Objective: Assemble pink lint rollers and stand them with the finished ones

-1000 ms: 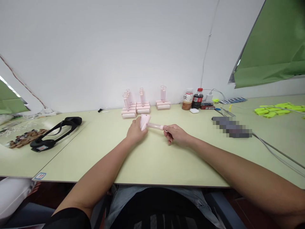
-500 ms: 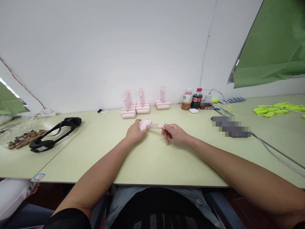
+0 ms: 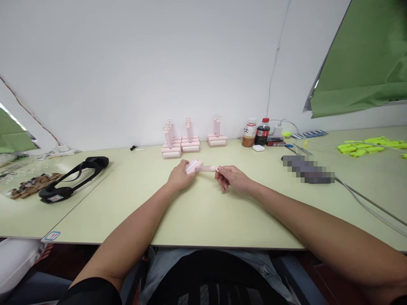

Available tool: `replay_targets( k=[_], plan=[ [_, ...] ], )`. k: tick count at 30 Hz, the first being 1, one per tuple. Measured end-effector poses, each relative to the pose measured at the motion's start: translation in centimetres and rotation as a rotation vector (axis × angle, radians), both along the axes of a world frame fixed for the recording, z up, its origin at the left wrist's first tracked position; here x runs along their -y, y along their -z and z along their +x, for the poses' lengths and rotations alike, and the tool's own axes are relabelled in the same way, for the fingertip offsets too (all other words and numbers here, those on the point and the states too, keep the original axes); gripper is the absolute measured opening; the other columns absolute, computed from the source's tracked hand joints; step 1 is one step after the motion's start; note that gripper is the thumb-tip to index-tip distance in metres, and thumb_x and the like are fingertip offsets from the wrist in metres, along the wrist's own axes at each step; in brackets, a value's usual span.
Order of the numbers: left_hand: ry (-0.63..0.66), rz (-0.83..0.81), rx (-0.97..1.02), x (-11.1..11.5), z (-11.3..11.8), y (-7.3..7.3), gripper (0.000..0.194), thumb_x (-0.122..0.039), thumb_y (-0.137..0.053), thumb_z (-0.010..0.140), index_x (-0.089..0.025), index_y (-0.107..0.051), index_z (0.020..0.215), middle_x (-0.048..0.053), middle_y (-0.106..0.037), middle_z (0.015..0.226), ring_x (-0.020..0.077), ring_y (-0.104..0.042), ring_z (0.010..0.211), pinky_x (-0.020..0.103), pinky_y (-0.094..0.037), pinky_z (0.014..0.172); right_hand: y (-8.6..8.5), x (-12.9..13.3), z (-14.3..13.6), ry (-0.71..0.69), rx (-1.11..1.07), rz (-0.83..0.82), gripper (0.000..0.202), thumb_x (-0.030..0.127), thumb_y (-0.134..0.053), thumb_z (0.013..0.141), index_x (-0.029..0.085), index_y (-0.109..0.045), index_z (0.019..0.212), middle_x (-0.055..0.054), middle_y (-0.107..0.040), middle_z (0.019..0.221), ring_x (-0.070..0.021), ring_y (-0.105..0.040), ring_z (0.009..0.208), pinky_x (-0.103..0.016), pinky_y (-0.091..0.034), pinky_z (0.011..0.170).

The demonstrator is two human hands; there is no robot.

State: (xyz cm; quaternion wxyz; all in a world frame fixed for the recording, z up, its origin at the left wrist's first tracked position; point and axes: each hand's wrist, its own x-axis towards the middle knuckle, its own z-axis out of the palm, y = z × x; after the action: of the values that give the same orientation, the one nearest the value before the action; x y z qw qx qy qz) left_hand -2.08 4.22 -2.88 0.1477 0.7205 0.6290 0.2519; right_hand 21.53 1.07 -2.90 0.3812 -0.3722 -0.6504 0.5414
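Observation:
A pink lint roller (image 3: 207,168) lies sideways between my hands, just above or on the table; which of the two I cannot tell. My left hand (image 3: 182,176) is wrapped round its wide head. The thumb is on the near side, and part of the head is covered. At the other end, my right hand (image 3: 233,178) pinches the tip of the handle between thumb and fingertips, with the other fingers curled below. Beyond my hands, several similar pink rollers (image 3: 171,152) stand by the wall with their looped handles up. One more group (image 3: 217,140) stands a little to their right.
On the right are a brown drink bottle (image 3: 249,133), a cola bottle (image 3: 262,132), a white case (image 3: 258,148), a blurred dark device (image 3: 307,169) with cables, and yellow-green pieces (image 3: 369,146). On the left lie a black headset (image 3: 74,178) and brown pieces (image 3: 34,184).
Hardly anything differs. My right hand has shifted very slightly to the left at the handle tip, and both hands keep their hold on the lint roller.

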Motion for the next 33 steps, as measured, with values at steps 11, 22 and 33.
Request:
replay_targets(
  k=[11, 22, 33],
  plan=[
    [-0.003, -0.009, 0.010, -0.06, -0.06, -0.13, 0.044, -0.045, -0.062, 0.079, -0.025, -0.048, 0.115, 0.007, -0.067, 0.108, 0.0228, -0.064, 0.087, 0.027, -0.044, 0.066, -0.13, 0.07, -0.01, -0.009, 0.003, 0.019, 0.057, 0.073, -0.054, 0.078, 0.016, -0.058, 0.075, 0.002, -0.056, 0.058, -0.0092, -0.053, 0.042, -0.024, -0.047, 0.044],
    [0.013, -0.021, 0.019, 0.10, -0.08, -0.34, 0.044, -0.045, -0.062, 0.079, -0.025, -0.049, 0.115, 0.007, -0.067, 0.107, 0.0227, -0.064, 0.086, 0.028, -0.045, 0.066, -0.06, 0.07, -0.02, -0.013, 0.022, 0.038, 0.058, 0.074, -0.054, 0.077, 0.016, -0.058, 0.074, 0.001, -0.056, 0.059, -0.0095, -0.053, 0.042, -0.025, -0.049, 0.045],
    [0.044, -0.031, 0.029, 0.17, -0.33, -0.52, 0.042, -0.043, -0.062, 0.077, -0.025, -0.050, 0.113, 0.006, -0.067, 0.107, 0.0224, -0.064, 0.086, 0.028, -0.045, 0.066, 0.20, 0.05, 0.05, -0.014, 0.061, 0.088, 0.057, 0.073, -0.053, 0.078, 0.016, -0.059, 0.074, 0.001, -0.056, 0.059, -0.0094, -0.052, 0.044, -0.025, -0.048, 0.046]
  ],
)
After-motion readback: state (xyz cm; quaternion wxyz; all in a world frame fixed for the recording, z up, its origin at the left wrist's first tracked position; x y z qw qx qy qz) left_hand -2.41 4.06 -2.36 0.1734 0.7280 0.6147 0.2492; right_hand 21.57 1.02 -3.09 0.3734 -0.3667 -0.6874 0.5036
